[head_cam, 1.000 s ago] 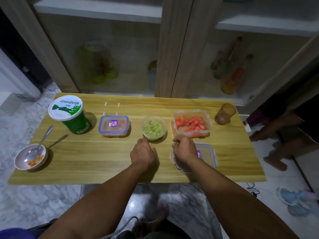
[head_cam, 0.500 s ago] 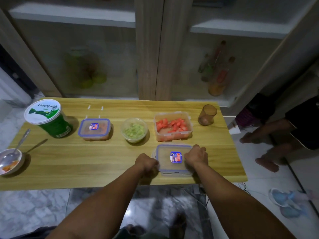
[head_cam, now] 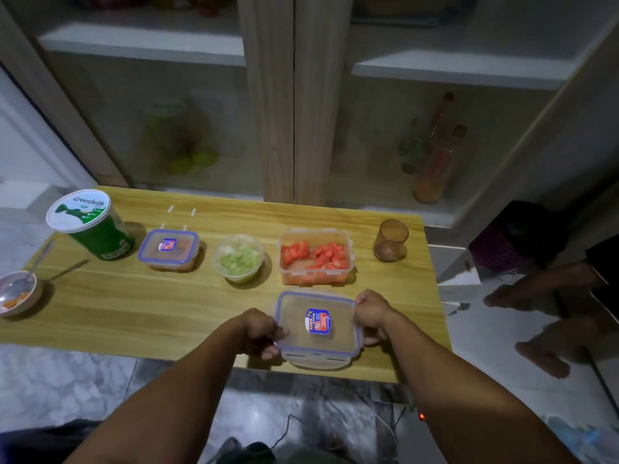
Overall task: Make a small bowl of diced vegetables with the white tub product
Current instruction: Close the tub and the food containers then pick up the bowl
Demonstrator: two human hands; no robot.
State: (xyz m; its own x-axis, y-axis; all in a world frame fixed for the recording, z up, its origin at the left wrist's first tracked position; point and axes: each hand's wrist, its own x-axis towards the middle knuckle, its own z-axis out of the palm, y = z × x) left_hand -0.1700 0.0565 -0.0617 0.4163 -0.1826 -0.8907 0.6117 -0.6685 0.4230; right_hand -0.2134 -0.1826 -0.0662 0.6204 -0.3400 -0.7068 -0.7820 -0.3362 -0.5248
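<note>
A clear lid with a blue rim (head_cam: 316, 329) lies near the table's front edge. My left hand (head_cam: 259, 331) grips its left side and my right hand (head_cam: 370, 313) grips its right side. Just behind it stands an open clear container of diced red vegetable (head_cam: 315, 257). Left of that sits a round tub of diced green vegetable (head_cam: 238, 257), then a closed blue-rimmed container (head_cam: 168, 249). The white-lidded green tub (head_cam: 88, 222) stands at the far left. A small bowl (head_cam: 18, 293) with a spoon (head_cam: 33, 269) and some orange pieces sits at the left edge.
A brown tumbler (head_cam: 390, 241) stands at the back right of the wooden table (head_cam: 134, 306). Cabinet doors with frosted glass rise behind the table. Another person's bare feet (head_cam: 542, 356) are on the floor to the right. Cables lie on the marble floor below.
Both hands went from the middle of the table to the lid near the front edge and took hold of its two sides. The view shifted left to right.
</note>
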